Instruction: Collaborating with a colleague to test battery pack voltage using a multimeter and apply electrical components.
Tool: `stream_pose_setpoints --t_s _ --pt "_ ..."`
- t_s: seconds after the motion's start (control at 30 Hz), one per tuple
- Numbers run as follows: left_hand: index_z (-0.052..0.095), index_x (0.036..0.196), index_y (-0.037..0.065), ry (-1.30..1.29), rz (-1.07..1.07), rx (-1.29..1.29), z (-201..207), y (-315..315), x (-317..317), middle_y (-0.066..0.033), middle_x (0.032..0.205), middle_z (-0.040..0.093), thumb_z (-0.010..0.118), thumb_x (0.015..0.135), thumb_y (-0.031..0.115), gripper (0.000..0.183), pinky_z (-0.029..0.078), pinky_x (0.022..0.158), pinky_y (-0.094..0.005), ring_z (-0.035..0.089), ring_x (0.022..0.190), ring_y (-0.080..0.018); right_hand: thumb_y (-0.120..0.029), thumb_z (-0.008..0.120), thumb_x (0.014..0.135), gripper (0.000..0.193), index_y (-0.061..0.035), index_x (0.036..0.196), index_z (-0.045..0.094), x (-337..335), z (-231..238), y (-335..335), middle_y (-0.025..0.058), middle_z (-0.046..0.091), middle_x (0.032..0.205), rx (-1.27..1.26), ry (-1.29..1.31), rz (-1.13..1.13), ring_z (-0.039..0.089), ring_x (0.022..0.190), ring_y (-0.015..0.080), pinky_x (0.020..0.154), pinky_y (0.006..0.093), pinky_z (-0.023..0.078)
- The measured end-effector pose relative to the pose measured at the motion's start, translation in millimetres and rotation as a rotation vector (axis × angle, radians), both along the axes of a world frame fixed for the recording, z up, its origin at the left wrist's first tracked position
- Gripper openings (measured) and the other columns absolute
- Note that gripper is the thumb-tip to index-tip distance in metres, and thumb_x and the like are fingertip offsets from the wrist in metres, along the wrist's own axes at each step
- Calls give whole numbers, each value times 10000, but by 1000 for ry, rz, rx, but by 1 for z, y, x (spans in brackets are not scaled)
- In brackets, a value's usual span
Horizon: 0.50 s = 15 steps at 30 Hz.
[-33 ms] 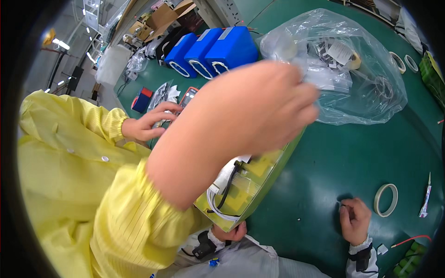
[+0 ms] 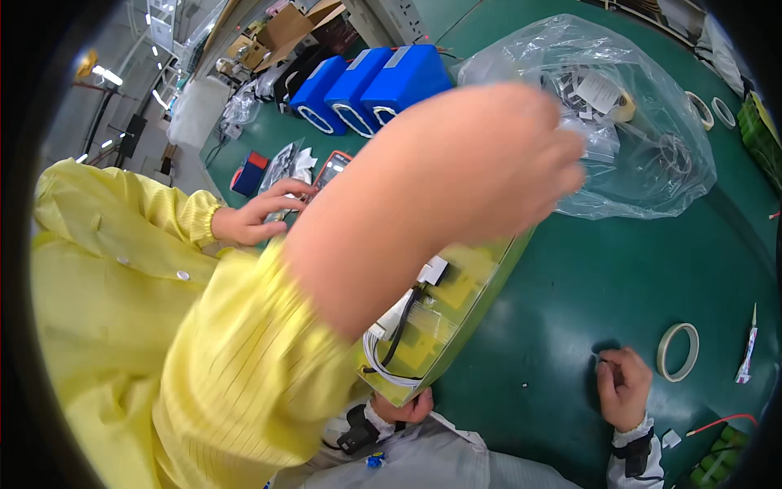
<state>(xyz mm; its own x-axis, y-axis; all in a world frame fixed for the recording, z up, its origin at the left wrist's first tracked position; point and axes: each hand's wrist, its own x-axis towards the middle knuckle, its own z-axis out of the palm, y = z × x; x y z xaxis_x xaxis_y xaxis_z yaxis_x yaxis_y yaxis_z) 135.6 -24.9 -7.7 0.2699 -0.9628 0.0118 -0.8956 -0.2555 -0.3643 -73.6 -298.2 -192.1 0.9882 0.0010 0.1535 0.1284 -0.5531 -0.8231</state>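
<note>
the main risk looks to be the co-worker's raised hand (image 2: 529, 163), blurred above the yellow-green pack (image 2: 450, 303), which lies slantwise on the table (image 2: 554, 310) just in front of the wearer. that forearm hides the pack's far part, so a knock there could go unseen, and a careless drop of the yellow sleeve (image 2: 244, 367) could catch the white wires (image 2: 393, 378) or the black cable (image 2: 397, 336) and tug at their connections.

the wearer's left hand (image 2: 405, 405) is at the pack's near corner, fingers bent and partly hidden; i cannot tell whether it grips or merely touches. if it is only touching, a push from above could twist the pack round or pinch those fingers. the right hand (image 2: 625, 387) rests well apart on the table, fingers curled toward the thumb; whether something tiny is held there, i cannot tell. with it so far off, steadying falls to one hand. a small bit (image 2: 524, 385) lies loose between, easily swept away by a passing cuff.
</note>
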Motion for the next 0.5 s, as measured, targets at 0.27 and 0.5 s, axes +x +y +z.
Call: stream_pose_setpoints --t_s 0.27,0.5 --pt "561 885 103 378 653 -506 -179 101 -260 -62 946 541 623 828 274 191 533 766 -371 620 876 -260 0 660 853 92 -12 944 664 0 4 2 78 508 701 9 -23 37 463 517 176 490 316 349" --pt "556 983 121 390 545 -474 -159 70 -210 -77 1023 547 572 925 332 220 535 780 -398 628 865 -278 -1 665 853 94 -11 947 662 -7 4 -11 81 511 703 30 33 -20 479 525 188 502 318 361"
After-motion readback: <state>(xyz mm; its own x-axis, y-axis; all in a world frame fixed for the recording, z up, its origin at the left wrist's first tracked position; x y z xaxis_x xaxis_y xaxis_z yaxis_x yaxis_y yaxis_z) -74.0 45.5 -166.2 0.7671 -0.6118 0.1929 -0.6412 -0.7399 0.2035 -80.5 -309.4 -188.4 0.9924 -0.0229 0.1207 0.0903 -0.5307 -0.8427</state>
